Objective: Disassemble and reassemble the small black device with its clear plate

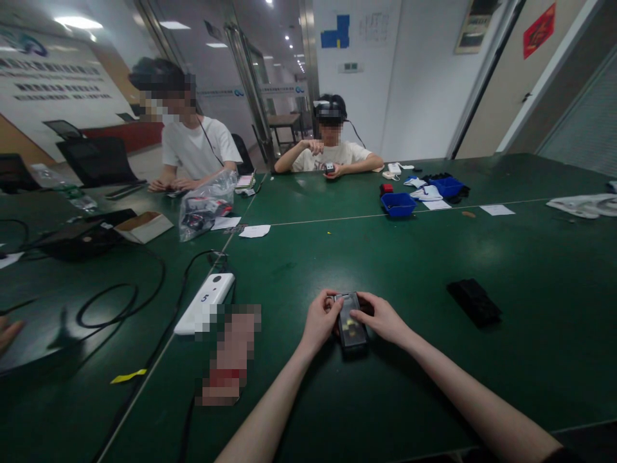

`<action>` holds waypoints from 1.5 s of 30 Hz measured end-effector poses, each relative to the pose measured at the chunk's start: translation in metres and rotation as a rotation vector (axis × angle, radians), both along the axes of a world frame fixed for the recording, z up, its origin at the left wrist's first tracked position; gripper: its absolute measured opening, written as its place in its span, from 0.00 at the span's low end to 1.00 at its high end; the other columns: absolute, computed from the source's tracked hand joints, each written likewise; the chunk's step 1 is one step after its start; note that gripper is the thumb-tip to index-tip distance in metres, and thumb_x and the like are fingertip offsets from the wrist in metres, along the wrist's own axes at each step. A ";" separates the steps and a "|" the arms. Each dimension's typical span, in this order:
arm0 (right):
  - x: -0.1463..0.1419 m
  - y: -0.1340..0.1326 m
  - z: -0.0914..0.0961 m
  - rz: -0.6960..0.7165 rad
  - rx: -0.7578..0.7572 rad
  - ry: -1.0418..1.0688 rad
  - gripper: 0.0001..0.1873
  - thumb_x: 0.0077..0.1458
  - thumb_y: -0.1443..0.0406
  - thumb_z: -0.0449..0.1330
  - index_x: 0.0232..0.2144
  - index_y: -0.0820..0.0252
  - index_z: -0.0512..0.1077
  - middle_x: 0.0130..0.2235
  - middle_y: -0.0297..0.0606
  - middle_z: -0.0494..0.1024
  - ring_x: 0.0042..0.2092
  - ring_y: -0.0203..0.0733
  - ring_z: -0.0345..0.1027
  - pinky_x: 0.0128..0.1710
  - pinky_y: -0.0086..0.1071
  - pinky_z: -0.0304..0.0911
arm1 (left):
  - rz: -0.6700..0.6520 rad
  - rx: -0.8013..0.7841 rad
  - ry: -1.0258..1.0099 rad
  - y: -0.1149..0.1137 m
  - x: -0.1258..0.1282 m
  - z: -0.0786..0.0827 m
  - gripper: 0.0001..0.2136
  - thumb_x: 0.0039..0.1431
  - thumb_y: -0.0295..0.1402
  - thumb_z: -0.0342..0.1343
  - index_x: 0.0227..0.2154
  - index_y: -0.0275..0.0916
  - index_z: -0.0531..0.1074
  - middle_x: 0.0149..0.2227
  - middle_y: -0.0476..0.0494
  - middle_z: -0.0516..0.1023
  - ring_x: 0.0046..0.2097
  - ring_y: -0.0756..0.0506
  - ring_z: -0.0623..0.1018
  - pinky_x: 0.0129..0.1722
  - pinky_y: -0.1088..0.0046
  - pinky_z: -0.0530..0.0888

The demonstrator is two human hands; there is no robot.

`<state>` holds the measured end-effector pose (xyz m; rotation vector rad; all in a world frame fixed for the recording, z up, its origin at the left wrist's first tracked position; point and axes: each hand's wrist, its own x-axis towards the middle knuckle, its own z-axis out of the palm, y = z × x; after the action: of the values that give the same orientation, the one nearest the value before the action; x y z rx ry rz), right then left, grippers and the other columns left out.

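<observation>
Between my two hands is a small dark box with a clear, see-through lid (353, 328), and some yellowish pieces show dimly inside it. My left hand (322, 319) grips its left side, thumb on the upper edge. From the right, my right hand (383, 316) holds the other side, with its thumb lying over the lid. The box's near end points toward me, just above the green table. To the right of my hands lies a black fabric pouch (475, 301), touched by neither hand.
Left of my hands lie a white power bank (206, 303) marked 5 and a blurred-out pinkish item (234, 354). Black cables (120, 308) run along the left side. A blue tray (398, 204) and a plastic bag (207, 206) are farther off. Two people sit across the table.
</observation>
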<state>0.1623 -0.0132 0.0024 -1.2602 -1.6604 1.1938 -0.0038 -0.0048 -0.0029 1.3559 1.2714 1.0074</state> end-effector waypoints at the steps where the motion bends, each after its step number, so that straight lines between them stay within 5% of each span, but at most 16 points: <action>1: 0.000 0.000 0.000 0.002 -0.004 0.008 0.19 0.49 0.63 0.60 0.44 0.65 0.70 0.45 0.47 0.76 0.45 0.46 0.71 0.48 0.42 0.65 | -0.001 0.002 0.006 0.000 0.000 0.000 0.14 0.52 0.42 0.54 0.35 0.36 0.67 0.18 0.57 0.64 0.16 0.54 0.63 0.16 0.80 0.62; 19: -0.001 -0.003 -0.001 -0.020 0.072 -0.038 0.21 0.52 0.60 0.57 0.49 0.59 0.69 0.48 0.44 0.74 0.49 0.47 0.68 0.53 0.45 0.60 | -0.008 -0.015 -0.089 -0.001 0.000 0.002 0.15 0.52 0.43 0.55 0.36 0.37 0.66 0.19 0.56 0.64 0.17 0.54 0.65 0.15 0.81 0.64; 26: -0.003 -0.009 -0.004 0.073 0.023 0.004 0.39 0.54 0.55 0.56 0.63 0.56 0.47 0.58 0.46 0.64 0.57 0.47 0.60 0.56 0.46 0.56 | 0.011 0.010 -0.150 -0.002 0.000 0.006 0.16 0.52 0.43 0.55 0.38 0.37 0.65 0.25 0.50 0.70 0.24 0.52 0.71 0.19 0.82 0.67; 31: 0.002 -0.005 0.002 0.078 0.091 -0.022 0.36 0.56 0.57 0.53 0.63 0.56 0.45 0.61 0.45 0.59 0.61 0.47 0.54 0.59 0.44 0.52 | -0.031 -0.058 -0.246 -0.004 0.004 0.009 0.19 0.52 0.44 0.55 0.42 0.38 0.61 0.25 0.52 0.68 0.23 0.52 0.71 0.19 0.78 0.71; 35: 0.031 0.016 0.020 -0.215 0.298 -0.411 0.32 0.56 0.60 0.51 0.61 0.58 0.50 0.58 0.45 0.63 0.58 0.46 0.58 0.57 0.37 0.56 | -0.008 -0.100 -0.310 -0.005 0.005 0.010 0.21 0.52 0.46 0.53 0.43 0.38 0.60 0.26 0.54 0.66 0.23 0.52 0.72 0.19 0.76 0.73; 40: 0.088 0.043 0.036 -0.473 0.334 -0.766 0.30 0.56 0.63 0.48 0.61 0.57 0.52 0.56 0.54 0.61 0.50 0.58 0.62 0.43 0.49 0.64 | -0.034 -0.114 -0.296 -0.004 0.004 0.008 0.18 0.53 0.45 0.52 0.42 0.38 0.61 0.26 0.53 0.65 0.23 0.52 0.72 0.18 0.77 0.72; 45: 0.120 0.055 0.026 -0.510 0.349 -1.272 0.27 0.55 0.72 0.44 0.57 0.63 0.59 0.49 0.58 0.66 0.45 0.57 0.64 0.39 0.47 0.62 | -0.063 -0.110 -0.268 -0.004 0.004 0.007 0.18 0.52 0.45 0.52 0.40 0.38 0.62 0.26 0.52 0.65 0.23 0.53 0.71 0.17 0.79 0.70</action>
<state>0.2824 0.0418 0.0280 -2.1941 -1.9703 -0.3625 0.0002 -0.0088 0.0042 1.1283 1.0612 1.0220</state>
